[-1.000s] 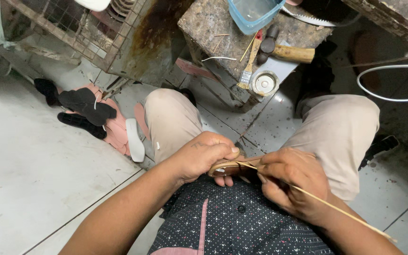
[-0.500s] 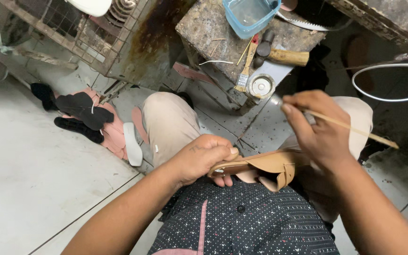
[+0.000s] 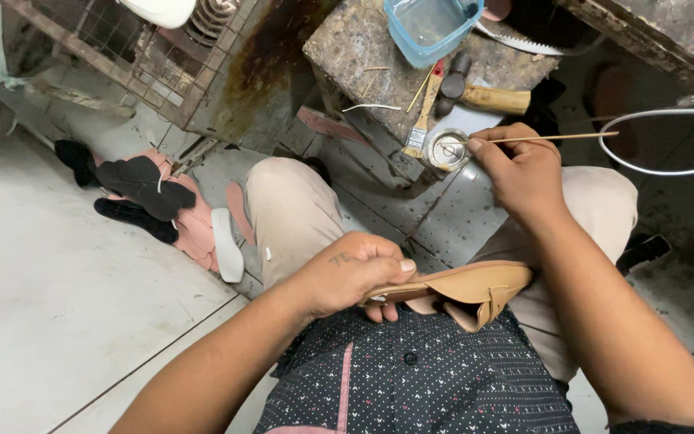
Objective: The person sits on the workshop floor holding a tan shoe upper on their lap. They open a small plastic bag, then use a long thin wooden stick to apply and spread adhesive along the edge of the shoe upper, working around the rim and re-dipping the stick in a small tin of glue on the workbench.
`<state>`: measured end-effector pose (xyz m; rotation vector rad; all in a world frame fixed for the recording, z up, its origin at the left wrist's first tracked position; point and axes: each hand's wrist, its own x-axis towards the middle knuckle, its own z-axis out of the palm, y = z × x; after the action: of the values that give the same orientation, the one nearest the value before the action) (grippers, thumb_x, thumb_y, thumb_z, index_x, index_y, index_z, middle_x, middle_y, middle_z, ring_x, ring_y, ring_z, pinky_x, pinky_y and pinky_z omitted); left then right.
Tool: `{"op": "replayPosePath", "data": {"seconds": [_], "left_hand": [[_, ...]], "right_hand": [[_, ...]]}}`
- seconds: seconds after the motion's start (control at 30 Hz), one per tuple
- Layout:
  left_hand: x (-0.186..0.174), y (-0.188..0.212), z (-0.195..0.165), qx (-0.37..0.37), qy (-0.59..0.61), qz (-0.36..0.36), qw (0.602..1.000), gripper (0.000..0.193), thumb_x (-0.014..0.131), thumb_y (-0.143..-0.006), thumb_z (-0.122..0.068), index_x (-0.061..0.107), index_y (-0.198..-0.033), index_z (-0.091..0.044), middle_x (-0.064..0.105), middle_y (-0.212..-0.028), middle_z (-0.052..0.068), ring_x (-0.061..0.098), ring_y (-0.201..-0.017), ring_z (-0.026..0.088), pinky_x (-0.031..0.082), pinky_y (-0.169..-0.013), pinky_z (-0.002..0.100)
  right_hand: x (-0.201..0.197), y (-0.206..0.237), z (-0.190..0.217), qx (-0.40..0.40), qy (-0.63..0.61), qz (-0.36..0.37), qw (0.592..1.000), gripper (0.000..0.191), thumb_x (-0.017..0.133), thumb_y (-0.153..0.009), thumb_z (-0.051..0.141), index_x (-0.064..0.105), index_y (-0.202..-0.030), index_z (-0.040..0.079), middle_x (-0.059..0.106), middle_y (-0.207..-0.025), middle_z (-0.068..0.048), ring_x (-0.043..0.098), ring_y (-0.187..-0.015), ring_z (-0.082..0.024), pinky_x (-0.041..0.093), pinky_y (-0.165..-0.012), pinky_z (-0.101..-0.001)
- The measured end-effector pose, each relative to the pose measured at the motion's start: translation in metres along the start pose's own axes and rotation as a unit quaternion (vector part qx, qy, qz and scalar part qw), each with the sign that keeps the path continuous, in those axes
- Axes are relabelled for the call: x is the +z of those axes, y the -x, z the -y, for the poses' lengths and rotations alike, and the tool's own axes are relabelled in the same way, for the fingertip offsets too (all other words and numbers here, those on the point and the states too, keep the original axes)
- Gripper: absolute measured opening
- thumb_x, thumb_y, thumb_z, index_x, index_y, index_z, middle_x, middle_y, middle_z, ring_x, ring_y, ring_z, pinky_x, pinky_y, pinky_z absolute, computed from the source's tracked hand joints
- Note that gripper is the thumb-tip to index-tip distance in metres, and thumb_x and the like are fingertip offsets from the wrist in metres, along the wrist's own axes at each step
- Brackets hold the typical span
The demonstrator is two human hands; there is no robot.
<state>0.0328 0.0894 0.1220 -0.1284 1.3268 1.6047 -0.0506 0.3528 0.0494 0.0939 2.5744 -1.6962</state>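
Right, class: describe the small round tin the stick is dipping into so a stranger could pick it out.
Start at the stained stone block ahead of the knees. At its near edge, beside a brush, sits the small round tin, below a wooden-handled hammer. It is the only shiny, open metal thing there; the right hand points a thin stick into it.

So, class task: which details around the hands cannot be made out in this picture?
- Head view: what the small round tin holds; too small.
- Underside of the tan shoe piece: hidden by the left hand and its own fold.
- Grip of the right hand on the thin stick: fingers cover it.
- Blue tub: cut off by the top edge.
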Motion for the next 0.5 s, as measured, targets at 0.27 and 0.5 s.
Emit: {"op": "replayPosePath", "data": {"seconds": [0.27,0.5], "left_hand": [[-0.001,-0.002,-0.008,-0.005,-0.037,0.024,0.999,0.03,0.057,-0.099,-0.027,0.07,-0.09,-0.001,0.073,-0.078,0.01,0.07,-0.059,0.016,0.055,-0.047,0.025],[0.0,-0.003,-0.01,-0.013,-0.025,0.027,0.999,0.033,0.058,-0.1,-0.028,0.067,-0.088,0.001,0.069,-0.073,0.01,0.07,-0.058,0.017,0.054,-0.046,0.026]], "right_hand": [[-0.034,0.087,0.056,-0.008,-0.202,0.095,0.975,0.015,0.063,-0.101,0.003,0.063,-0.112,-0.006,0.071,-0.107,-0.016,0.073,-0.093,-0.019,0.061,-0.084,-0.0308],[-0.033,0.132,0.072,-0.095,-0.221,0.163,0.957,0.016,0.069,-0.094,-0.003,0.064,-0.109,-0.003,0.071,-0.109,-0.017,0.071,-0.09,-0.018,0.06,-0.075,-0.0269]]}}
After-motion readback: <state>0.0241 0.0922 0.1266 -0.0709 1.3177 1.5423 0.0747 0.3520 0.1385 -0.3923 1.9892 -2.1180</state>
